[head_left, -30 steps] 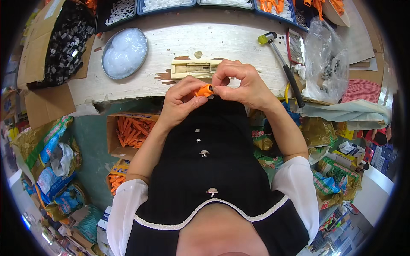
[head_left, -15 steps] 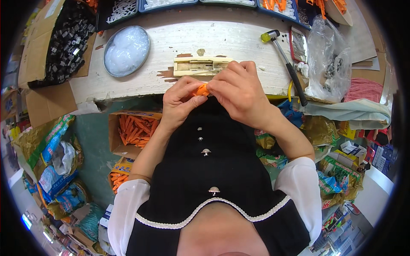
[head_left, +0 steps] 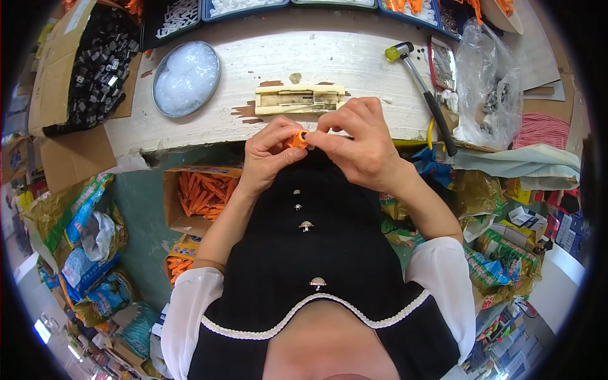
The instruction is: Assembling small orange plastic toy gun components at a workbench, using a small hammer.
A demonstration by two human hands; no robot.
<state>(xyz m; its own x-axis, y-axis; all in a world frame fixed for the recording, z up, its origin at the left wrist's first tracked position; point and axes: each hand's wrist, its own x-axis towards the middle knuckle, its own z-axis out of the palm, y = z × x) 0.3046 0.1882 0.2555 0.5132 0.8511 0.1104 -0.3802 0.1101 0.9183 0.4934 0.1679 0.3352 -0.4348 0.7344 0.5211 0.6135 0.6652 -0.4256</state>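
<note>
My left hand pinches a small orange plastic part between thumb and fingers, just in front of the table's near edge. The part's open end faces my right hand. My right hand is closed, its thumb and fingertips right at that end. A small dark piece shows there between the fingertips and the orange part; its shape is mostly hidden. Behind my hands, a cream-coloured block with a long slot lies on the worn white table.
A round dish of clear gel-like stuff sits left of the block. To the right lies a hammer beside a plastic bag. A carton of black pieces stands far left. Below the table edge is a box of orange parts.
My right hand has drawn slightly back from the orange part, and its fingers have shifted. The orange part has turned, so its open end and a dark piece now show.
</note>
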